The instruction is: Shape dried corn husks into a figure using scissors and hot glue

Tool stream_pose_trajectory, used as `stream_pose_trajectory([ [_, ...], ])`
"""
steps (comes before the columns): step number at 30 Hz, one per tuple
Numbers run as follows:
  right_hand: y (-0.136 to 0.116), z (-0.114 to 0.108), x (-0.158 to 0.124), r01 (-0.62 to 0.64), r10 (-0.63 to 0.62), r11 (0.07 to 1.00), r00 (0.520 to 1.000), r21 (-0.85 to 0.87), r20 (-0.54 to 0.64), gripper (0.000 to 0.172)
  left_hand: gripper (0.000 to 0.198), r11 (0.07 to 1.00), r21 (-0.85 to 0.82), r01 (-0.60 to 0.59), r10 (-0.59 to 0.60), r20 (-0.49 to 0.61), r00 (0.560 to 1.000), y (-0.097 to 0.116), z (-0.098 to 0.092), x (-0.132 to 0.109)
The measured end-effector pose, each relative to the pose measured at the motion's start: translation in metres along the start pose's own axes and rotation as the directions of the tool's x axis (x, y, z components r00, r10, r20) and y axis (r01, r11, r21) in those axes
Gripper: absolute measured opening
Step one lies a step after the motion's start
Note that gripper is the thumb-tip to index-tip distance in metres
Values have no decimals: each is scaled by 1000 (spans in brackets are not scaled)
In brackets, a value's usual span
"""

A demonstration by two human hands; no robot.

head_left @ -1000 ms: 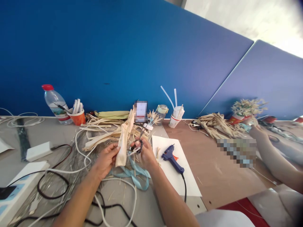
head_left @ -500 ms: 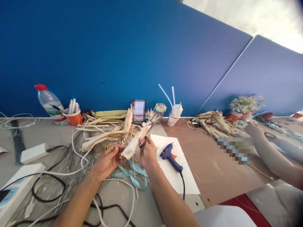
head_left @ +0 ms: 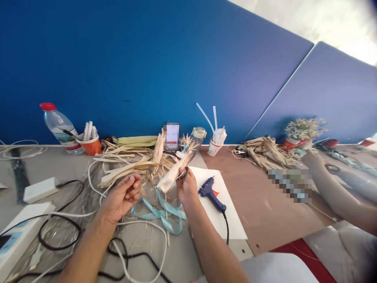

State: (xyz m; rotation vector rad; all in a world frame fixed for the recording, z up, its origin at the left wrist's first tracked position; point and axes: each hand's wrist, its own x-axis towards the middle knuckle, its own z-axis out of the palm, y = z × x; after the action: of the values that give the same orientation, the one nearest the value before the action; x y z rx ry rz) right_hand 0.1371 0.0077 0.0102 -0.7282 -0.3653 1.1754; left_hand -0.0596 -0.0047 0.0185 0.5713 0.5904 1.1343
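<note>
Head view is showing the left hand (head_left: 122, 196) letting go, its fingers now curling empty, while the right hand (head_left: 186, 189) (scissors (head_left: 183, 174) too) is gripping the husk strip (head_left: 171, 179) alone.

Bright daylight, upper-right glare, warped edges

A deep blue partition panel (head_left: 141, 63) stands upright along the far edge of the grey work table (head_left: 26, 165) and fills most of the view, meeting a second, paler blue-violet panel (head_left: 330, 90) that angles off toward the far right corner. Above the panels, at the top right, a pale wall (head_left: 309, 17) is washed out by strong light, which falls brightest at the right edge. To the right of the grey table a brown board surface (head_left: 265, 212) runs on at the same level up to the foot of the second panel.
</note>
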Motion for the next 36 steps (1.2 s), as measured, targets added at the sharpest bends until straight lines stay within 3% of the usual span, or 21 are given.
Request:
stream_pose_trajectory([
  [12, -2, 2, -2, -14, 14, 1000, 1000, -13, 5, 22, 11, 997, -67, 29, -28, 14, 1000, 6, -3, -1],
  [19, -4, 0, 1, -7, 7, 1000, 1000, 22, -5, 23, 12, 996, -81, -21, 22, 5, 1000, 14, -2, -4],
  [25, 0, -1, 0, 9, -9, 1000, 1000, -21, 1, 23, 22, 999, -23, 48, -50, -91, 995, -2, -2, 2],
  [29, 5, 0, -1, 24, -23, 999, 999, -42, 25, 19, 28, 988, -26, 154, -155, -50, 987, -16, 6, 4],
  [36, 10, 7, -8, 10, -10, 1000, 1000, -12, 4, 23, 40, 983, -44, 178, -175, 49, 983, -31, 13, 1],
])
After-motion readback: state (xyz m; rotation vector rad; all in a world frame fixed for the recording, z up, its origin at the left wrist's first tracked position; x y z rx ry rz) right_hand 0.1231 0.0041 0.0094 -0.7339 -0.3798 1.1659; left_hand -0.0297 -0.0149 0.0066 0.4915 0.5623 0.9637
